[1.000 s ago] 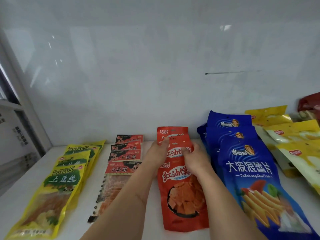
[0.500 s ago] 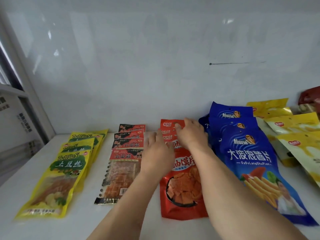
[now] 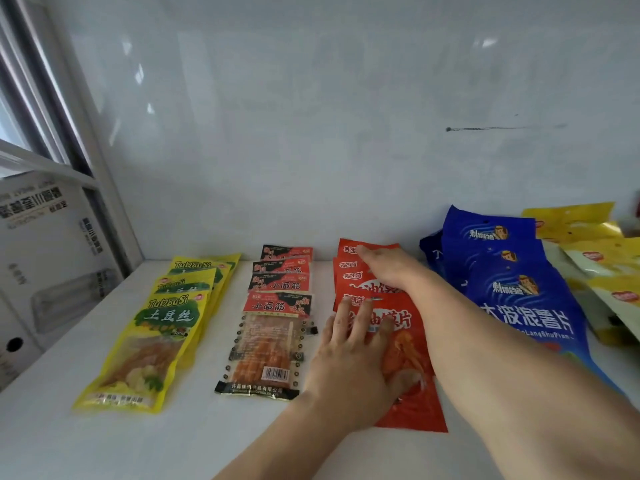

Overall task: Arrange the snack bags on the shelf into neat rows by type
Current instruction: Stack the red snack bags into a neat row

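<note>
A white shelf (image 3: pixel 104 441) runs across the view with a pale wall (image 3: pixel 311 116) behind it. At far left, past a grey frame (image 3: pixel 86 161), stands a white carton (image 3: pixel 45 258) with dark print.

The largest bags are the blue bags (image 3: pixel 519 299) at the right, overlapping in a row that runs from the wall toward the front, the nearest one partly hidden under the right forearm. Beyond them at the far right lie gold bags (image 3: pixel 595 251) in a looser pile.

Near the left end the yellow bags (image 3: pixel 152 344) lie in an overlapping row, the front one showing its clear window. Well apart from them, in the middle, the clear packs (image 3: pixel 270 344) with red and black headers form a second row, their headers stepped back toward the wall.

Just beside those, the red bags (image 3: pixel 408 386) make a third row between the clear packs and the blue bags. Both hands are on this row. The left hand (image 3: pixel 349 362) lies flat on the front red bag, fingers straight and slightly spread, pressing on its printed face and gripping nothing; its edge is close to the clear packs. The right hand (image 3: pixel 384 268) reaches farther back and rests palm down on the rear red bags, fingers stretched toward the top edge of the hindmost one by the wall. Its fingers look extended, not curled round a bag, though their undersides are hidden.
</note>
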`<state>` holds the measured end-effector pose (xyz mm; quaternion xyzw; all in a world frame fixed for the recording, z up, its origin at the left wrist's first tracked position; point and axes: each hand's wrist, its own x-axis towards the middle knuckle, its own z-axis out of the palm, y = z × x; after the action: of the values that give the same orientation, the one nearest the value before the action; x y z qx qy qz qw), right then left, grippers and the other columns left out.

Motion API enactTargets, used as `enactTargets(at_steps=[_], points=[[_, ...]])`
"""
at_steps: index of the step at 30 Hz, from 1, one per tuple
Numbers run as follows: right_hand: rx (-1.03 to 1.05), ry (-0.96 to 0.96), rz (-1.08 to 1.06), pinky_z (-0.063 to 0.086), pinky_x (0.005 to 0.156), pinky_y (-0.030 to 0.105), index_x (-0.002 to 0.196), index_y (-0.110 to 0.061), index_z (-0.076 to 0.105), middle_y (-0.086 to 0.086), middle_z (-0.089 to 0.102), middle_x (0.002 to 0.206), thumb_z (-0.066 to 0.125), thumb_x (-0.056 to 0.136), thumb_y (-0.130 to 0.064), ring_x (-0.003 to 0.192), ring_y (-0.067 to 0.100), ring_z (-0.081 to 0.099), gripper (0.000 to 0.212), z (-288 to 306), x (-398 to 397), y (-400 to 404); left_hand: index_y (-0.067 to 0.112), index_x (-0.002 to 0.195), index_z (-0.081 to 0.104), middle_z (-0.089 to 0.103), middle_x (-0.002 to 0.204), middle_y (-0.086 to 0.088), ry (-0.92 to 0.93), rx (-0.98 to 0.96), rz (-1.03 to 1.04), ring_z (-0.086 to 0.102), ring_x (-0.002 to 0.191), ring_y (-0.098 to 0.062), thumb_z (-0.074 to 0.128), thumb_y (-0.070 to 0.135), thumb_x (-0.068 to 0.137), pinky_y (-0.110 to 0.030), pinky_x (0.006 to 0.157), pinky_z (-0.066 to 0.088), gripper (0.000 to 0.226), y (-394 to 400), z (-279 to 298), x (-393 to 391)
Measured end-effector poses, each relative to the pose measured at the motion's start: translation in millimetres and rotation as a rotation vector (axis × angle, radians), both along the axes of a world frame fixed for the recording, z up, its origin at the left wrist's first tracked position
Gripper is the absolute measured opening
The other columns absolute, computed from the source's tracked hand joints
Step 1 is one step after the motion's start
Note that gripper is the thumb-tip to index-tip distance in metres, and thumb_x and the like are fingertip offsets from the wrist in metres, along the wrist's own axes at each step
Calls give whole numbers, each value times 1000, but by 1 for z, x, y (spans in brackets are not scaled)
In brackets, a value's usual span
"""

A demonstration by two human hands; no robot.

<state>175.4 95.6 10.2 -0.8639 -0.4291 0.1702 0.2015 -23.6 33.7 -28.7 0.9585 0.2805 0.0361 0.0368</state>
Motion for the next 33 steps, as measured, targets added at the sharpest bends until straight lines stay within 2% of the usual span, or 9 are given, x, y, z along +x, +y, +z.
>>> enactTargets(at_steps=[4,8,11,15,19,21,24,29,33], points=[[-15,-15,6,47,99,49,117,-29,63,1,70,108,6,70,-94,98,26,66,98,1,-1,0,36,158,2,-15,168,1,11,0,-12,-27,150,-29,18,77,93,-49,121,-11,79,4,-2,3],[-62,-25,18,44,101,53,124,-37,59,-1,68,115,-2,43,-106,108,30,62,123,-13,6,6,40,158,-3,-15,167,4,32,-88,10,-25,151,-28,16,78,92,-51,122,-8,78,6,-6,5],[-107,-58,9,42,102,52,132,-40,55,-1,65,122,-2,54,-101,114,31,58,115,-19,-2,1,41,157,-4,-18,167,6,40,-119,14,-25,151,-28,16,78,92,-52,123,-5,78,8,-7,6],[-115,-155,-25,35,109,54,147,-36,42,6,49,145,6,78,-89,133,36,39,95,-22,-10,-7,42,157,-3,-16,167,6,28,-128,16,-24,151,-27,17,77,92,-52,123,-3,76,8,-8,6],[-123,-178,-29,31,110,54,150,-35,39,8,40,152,11,84,-85,137,37,33,87,-23,-10,-10,43,157,-2,-15,167,8,6,-145,19,-23,152,-25,18,77,92,-51,123,-3,76,9,-12,6],[-121,-169,-24,33,111,55,150,-35,38,8,42,151,10,85,-84,136,36,37,86,-22,-10,-10,44,156,-3,-16,167,8,7,-151,17,-23,152,-24,17,78,92,-51,122,-4,76,9,-12,6],[9,-84,-61,43,103,52,147,-33,38,5,53,142,9,82,-86,120,32,57,89,-13,-10,-14,44,157,-2,-17,167,8,15,-155,11,-23,152,-25,14,77,93,-50,122,-8,74,9,-9,5],[223,30,-209,42,106,53,155,-23,22,10,32,158,21,90,-77,136,35,43,85,3,-11,-35,40,158,7,-7,168,8,-66,-156,38,-18,153,-21,20,64,101,-46,122,-10,63,8,-3,5],[329,139,-282,48,100,53,149,-20,30,12,45,147,30,83,-77,126,34,53,87,-12,-25,-55,32,159,7,-5,168,6,-204,-196,151,-15,153,-21,39,66,95,-45,123,-4,80,10,1,10]])
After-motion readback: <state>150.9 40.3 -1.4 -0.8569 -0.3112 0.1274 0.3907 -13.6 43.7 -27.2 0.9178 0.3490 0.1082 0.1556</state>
